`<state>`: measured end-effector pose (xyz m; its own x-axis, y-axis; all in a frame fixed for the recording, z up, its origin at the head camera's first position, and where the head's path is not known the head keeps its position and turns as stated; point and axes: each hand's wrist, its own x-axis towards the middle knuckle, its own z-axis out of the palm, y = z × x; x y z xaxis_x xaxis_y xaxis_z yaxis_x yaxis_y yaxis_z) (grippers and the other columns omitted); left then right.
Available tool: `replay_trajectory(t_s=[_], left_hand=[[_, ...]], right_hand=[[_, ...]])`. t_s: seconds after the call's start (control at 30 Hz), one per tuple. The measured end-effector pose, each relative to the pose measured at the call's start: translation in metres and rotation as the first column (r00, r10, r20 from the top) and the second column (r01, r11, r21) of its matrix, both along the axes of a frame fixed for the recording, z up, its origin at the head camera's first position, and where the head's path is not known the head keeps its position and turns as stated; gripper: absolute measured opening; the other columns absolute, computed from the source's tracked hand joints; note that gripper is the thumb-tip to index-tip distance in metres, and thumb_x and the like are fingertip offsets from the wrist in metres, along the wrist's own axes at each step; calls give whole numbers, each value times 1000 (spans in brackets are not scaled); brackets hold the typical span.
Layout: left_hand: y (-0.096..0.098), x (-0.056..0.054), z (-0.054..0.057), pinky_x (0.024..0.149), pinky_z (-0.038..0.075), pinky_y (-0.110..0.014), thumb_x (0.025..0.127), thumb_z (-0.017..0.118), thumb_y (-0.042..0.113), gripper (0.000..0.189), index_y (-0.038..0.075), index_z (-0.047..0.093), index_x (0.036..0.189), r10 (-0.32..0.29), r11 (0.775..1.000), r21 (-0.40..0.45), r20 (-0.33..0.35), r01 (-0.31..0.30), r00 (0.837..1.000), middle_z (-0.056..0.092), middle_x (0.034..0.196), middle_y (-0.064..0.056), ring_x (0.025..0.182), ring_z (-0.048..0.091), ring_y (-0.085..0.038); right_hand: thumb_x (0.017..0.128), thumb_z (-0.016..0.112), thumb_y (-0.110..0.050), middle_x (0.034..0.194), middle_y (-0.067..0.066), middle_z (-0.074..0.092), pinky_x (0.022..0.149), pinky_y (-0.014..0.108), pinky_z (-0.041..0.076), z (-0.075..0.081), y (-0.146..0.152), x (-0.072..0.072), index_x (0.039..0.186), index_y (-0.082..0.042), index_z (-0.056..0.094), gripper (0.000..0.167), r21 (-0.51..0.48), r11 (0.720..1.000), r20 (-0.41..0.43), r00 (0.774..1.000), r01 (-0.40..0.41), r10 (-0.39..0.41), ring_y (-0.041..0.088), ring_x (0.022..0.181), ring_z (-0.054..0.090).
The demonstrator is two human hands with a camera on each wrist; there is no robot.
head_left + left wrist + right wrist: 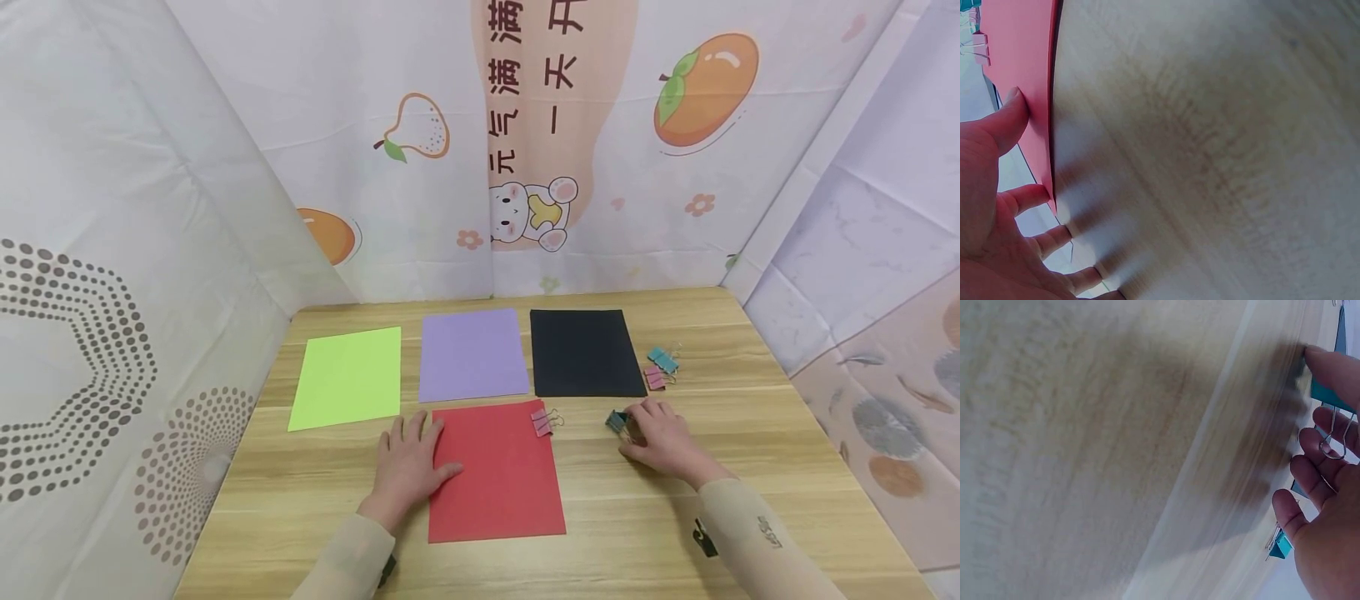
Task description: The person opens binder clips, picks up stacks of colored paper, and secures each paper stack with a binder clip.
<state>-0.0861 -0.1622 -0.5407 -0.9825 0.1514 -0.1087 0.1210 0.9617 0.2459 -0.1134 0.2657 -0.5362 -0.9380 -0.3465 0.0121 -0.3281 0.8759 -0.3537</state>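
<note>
A red square paper point(495, 483) lies near the middle of the table, with a pink binder clip point(543, 422) at its top right corner. My left hand point(408, 467) rests at the paper's left edge with its fingers spread, thumb over the red surface. In the left wrist view, the thumb and one fingertip touch the red paper point(1019, 44). To the right of the paper, my right hand point(662, 439) pinches a dark teal binder clip point(617, 421) between thumb and fingers. The right wrist view shows the teal clip point(1329, 395) with its wire handle hanging by the fingers.
Behind the red paper lie a yellow-green sheet point(348, 377), a purple sheet point(472, 356) and a black sheet point(587, 353) in a row. A blue binder clip point(663, 360) and another pink binder clip point(655, 378) sit right of the black sheet. Printed curtains point(315, 142) enclose the table.
</note>
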Motion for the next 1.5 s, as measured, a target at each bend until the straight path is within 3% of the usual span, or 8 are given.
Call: replay_trajectory(t_s=[0.2,0.33,0.57,0.77,0.97,1.2,1.5], left_hand=[[0,0,0,111,25,-73,84,77,56,83,15,49,151,1,1000,9,3,-1,1000,38,157,-19,142,30,-55],[-1,0,0,111,26,-73,84,77,57,84,16,49,152,1,1000,9,5,-1,1000,38,157,-19,142,30,-55],[-1,-1,-1,112,25,-73,84,76,57,84,16,49,152,0,1000,5,10,0,1000,38,157,-19,143,30,-54],[-2,-1,-3,111,26,-73,84,76,57,84,16,49,151,-2,1000,1,4,2,1000,38,157,-19,142,30,-54],[-2,-1,-2,111,26,-73,84,76,58,84,16,49,151,-5,1000,2,-2,5,1000,38,157,-19,142,30,-54],[-1,-1,-1,110,27,-73,84,76,58,84,16,49,151,-5,1000,-1,1,5,1000,38,157,-18,142,30,-54],[-2,-2,1,110,29,-72,85,77,55,82,15,50,150,-10,1000,-7,1,10,1000,40,155,-18,141,32,-54]], right_hand=[[86,80,-39,98,4,57,74,48,43,4,-2,0,114,-7,59,48,48,999,63,998,4,-7,30,95,52],[87,79,-42,85,-2,54,71,43,37,5,-4,-1,102,-12,55,41,36,999,111,994,2,-7,22,83,48],[90,75,-43,84,-6,60,75,46,38,4,-4,-4,94,-16,52,36,6,1000,133,991,0,-1,14,78,56],[91,73,-40,87,-2,71,81,52,37,5,-3,-4,94,-15,51,33,-42,999,138,990,26,-20,20,83,68],[92,72,-41,91,3,74,83,50,38,6,-4,-3,98,-10,59,35,-37,998,131,991,45,-40,24,87,70],[93,71,-40,87,-1,71,82,48,38,7,-3,-4,95,-11,59,31,-14,1000,126,992,23,-21,18,80,67],[98,68,-37,77,-9,59,82,46,40,10,-4,-2,92,-13,55,28,-10,1000,88,996,-29,29,5,67,52]])
